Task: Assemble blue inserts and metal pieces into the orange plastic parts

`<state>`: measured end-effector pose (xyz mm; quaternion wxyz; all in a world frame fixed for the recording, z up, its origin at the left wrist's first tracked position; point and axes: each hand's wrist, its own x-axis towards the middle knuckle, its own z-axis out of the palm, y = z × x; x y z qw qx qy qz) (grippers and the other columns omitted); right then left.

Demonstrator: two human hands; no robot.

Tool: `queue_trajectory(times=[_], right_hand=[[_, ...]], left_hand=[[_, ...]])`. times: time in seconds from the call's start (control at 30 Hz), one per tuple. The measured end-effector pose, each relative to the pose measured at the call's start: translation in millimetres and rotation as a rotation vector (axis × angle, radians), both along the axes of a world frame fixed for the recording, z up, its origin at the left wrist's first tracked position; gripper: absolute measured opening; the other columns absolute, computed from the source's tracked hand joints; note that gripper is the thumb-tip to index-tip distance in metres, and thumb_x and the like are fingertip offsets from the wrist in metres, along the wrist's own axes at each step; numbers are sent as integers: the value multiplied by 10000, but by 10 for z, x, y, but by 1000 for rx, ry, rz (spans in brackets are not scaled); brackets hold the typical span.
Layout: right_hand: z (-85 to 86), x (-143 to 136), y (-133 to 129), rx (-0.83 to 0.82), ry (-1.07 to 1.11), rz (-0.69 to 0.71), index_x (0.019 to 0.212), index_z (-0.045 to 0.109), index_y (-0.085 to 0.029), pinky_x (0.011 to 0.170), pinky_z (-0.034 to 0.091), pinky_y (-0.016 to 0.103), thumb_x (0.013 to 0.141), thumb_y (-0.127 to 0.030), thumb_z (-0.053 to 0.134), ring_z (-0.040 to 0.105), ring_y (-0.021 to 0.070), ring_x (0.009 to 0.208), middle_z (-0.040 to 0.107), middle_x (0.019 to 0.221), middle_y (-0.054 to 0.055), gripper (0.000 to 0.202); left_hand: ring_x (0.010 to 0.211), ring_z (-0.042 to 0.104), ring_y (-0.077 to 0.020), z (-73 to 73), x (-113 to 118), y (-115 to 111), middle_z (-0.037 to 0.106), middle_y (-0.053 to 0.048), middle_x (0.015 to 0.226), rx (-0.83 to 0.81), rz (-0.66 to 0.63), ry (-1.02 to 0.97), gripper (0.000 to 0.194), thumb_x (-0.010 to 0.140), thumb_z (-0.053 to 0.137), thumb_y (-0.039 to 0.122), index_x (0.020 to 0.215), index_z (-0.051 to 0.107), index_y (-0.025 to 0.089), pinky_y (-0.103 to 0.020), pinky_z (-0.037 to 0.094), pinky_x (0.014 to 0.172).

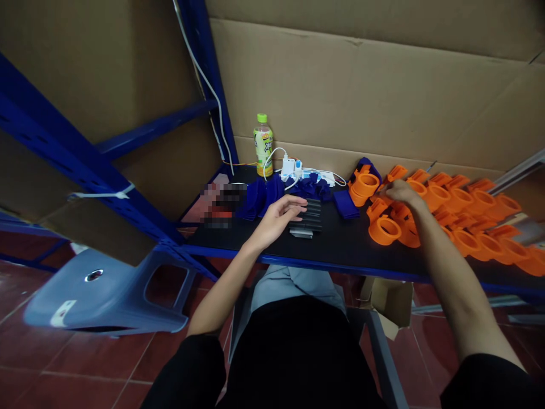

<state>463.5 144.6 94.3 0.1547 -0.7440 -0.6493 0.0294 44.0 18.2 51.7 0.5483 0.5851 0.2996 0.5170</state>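
Note:
My left hand (281, 216) hovers at the left edge of a stack of dark ribbed strips (313, 215), its fingers slightly bent and apart, with nothing seen between them. On the right, my right hand (400, 192) is among the orange ring-shaped parts (462, 199); its fingertips are hidden, so what they touch is unclear. One orange part (363, 186) stands left of that hand against dark blue material. Just below the hand lies another orange ring (384, 230). A folded blue piece (346, 204) rests between the strips and the rings.
A green-capped bottle (263, 146) and a white power strip (313, 175) with cables stand at the back. Blue folded pieces (258, 199) lie left. The black tabletop (332, 247) has a blue front edge. A blue-grey stool (114, 289) is at the left, a cardboard box (389, 301) below.

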Motion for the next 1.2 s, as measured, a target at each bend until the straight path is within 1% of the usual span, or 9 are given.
queue_trajectory(times=[0.1,0.3,0.47,0.6,0.7,0.8,0.97,1.07,1.2], right_hand=[[103,-17,-57,-71,-24,-111,737,722,-159,806,493,371,838,-243,743,669,262,848,749,850,154,133],[296,-180,-221,107,-113,-242,966,739,-171,903,476,434,947,-381,663,669,354,1090,744,1149,248,224],[323,-715,-577,384,-55,-39,1181,684,-199,984,492,426,1019,-449,557,680,328,1116,749,1202,173,324],[200,-1334,-1102,420,164,374,1062,710,-253,927,544,426,989,-523,600,698,275,970,750,1080,91,300],[98,-1720,-1477,245,406,688,930,712,-272,651,525,351,956,-551,664,599,180,640,692,785,15,284],[-2,-1924,-1654,34,536,878,882,707,-277,557,473,305,957,-545,691,545,137,568,649,718,-24,278],[-332,-1932,-1551,125,603,932,1094,715,-294,738,596,355,1074,-469,511,715,184,862,737,1201,43,269],[-562,-1905,-1491,240,503,980,1145,698,-298,925,597,399,1082,-397,505,712,224,1122,731,1247,64,226],[-713,-1901,-1480,314,406,893,1196,696,-250,771,578,308,1087,-359,510,726,176,935,736,1200,82,243]], left_hand=[[1127,721,-236,-14,4,12,751,-109,1206,-4,-2,-1,259,931,710,371,1113,715,187,-358,618,881],[1107,734,-234,-31,9,12,770,-103,1177,36,-15,13,278,911,749,388,1111,739,195,-376,618,914],[1156,734,-256,-34,23,-1,785,-112,1209,28,-18,37,319,898,772,410,1135,765,196,-407,612,959],[1305,674,-295,-45,54,16,725,-159,1379,18,0,-25,510,861,820,425,1294,703,182,-459,563,1070],[1366,642,-309,-33,74,28,674,-171,1463,42,33,-112,613,810,872,446,1325,674,182,-463,510,1149],[1225,735,-311,11,61,18,731,-176,1371,26,85,-178,553,865,811,516,1273,682,165,-459,559,1085],[841,815,-252,54,-16,20,831,-125,1001,32,237,-213,492,843,827,533,1112,700,140,-387,636,869],[730,799,-208,45,-38,36,822,-74,876,34,255,-166,480,774,896,484,1056,710,143,-328,635,797],[645,773,-185,65,-57,30,798,-49,772,56,289,-157,477,758,893,523,992,713,148,-272,613,683]])
